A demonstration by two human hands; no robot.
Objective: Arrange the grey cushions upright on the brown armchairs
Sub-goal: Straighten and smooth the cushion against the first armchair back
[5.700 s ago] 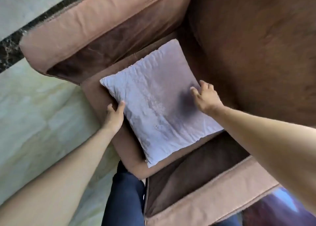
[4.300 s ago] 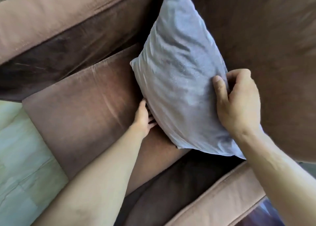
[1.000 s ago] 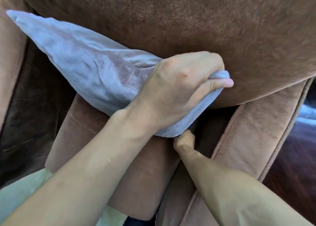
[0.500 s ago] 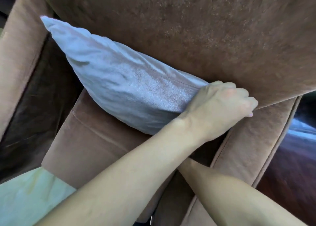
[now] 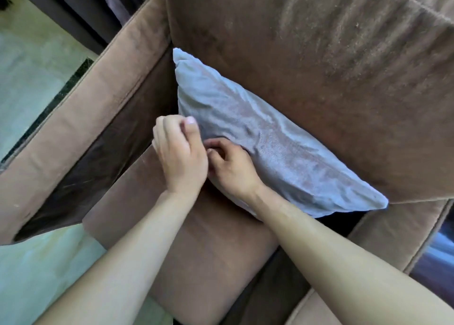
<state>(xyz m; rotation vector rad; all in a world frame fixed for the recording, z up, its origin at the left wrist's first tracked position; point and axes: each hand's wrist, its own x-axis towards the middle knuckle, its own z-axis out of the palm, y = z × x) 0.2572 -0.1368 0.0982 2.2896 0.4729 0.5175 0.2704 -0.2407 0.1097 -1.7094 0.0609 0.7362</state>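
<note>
Against the armchair (image 5: 319, 78) back, right hand (image 5: 231, 171) grips the grey cushion (image 5: 282, 152); left hand (image 5: 180, 155) grip unclear.

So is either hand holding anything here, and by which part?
The right hand seems to pinch the cushion at its lower edge; the left hand, loosely curled, holds nothing visible.

Pale marble floor (image 5: 29, 83) with a dark stripe (image 5: 61, 92), dark curtain (image 5: 81, 9) beyond.

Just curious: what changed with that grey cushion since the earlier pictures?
The grey square fabric cushion, flat on the seat earlier, now stands on edge against the brown armchair's backrest. The left hand released its right corner and joined the right hand at the lower edge. The armchair stayed put.
</note>
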